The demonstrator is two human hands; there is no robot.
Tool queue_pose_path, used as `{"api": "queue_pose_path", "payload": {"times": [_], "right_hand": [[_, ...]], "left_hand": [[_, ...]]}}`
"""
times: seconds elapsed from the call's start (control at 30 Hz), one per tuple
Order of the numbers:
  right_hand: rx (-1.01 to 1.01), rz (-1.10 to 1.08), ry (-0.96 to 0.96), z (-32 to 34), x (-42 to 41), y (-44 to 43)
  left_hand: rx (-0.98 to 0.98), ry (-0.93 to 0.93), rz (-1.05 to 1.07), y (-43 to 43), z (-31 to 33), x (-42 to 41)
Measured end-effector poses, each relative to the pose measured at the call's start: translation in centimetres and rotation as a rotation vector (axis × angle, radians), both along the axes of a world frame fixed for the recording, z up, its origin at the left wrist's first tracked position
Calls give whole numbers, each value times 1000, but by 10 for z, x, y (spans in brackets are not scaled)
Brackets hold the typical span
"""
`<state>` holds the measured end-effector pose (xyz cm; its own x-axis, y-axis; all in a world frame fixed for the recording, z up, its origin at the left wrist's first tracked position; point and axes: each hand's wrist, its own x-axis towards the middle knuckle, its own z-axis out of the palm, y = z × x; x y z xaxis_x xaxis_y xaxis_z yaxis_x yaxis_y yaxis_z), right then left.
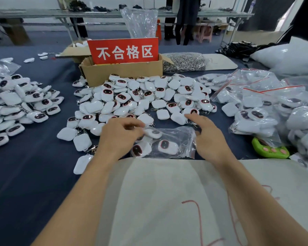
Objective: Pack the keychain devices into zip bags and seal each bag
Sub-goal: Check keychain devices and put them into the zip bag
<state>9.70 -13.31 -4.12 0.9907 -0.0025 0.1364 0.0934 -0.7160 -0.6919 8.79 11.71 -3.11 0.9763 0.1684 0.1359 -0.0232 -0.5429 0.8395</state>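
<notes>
— What do we have around us here?

— We sit at a table point(34, 174) covered in dark blue cloth. Past its far edge we see a grey-blue floor point(48, 37).

— And across the room?

— We see a row of long folding tables point(105, 14) on thin metal legs, with a pale wall point(25, 2) behind them. The light is even, and we cannot tell where it comes from.

— Anything under those tables?

— We make out a pink stool point(205, 33) and an orange cone point(158, 31). Someone in dark trousers point(185, 23) stands beside them.
</notes>
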Motion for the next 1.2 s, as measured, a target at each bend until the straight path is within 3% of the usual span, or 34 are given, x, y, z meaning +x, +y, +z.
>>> {"api": "queue_pose_path", "payload": {"times": [0.1,0.27,0.37,0.5,0.7,0.83,0.97,1.07,1.2], "right_hand": [[-227,106,14,-1,-1,1],[-225,-111,-54,3,-2,-1],[-145,-172,-87,6,-1,-5],[-153,84,-37,0,-1,-4],[-282,-125,-105,-3,-1,-11],[159,-323,-117,1,-4,-19],[532,-288,-236,13,-18,-19],[716,-268,-251,27,-28,-7],[1001,-114,-212,40,-44,18]], "left_hand": [[96,87,-168,5,2,-2],[109,150,-360,13,5,-2],[46,31,-235,3,1,-4],[131,-206,-36,-22,1,-7],[300,-67,-64,-33,-6,-6],[401,-45,-87,-37,-7,-4],[378,-202,-15,-43,-5,-9],[145,-335,-31,-56,-1,-20],[-215,-313,-179,-80,5,-33]]}}
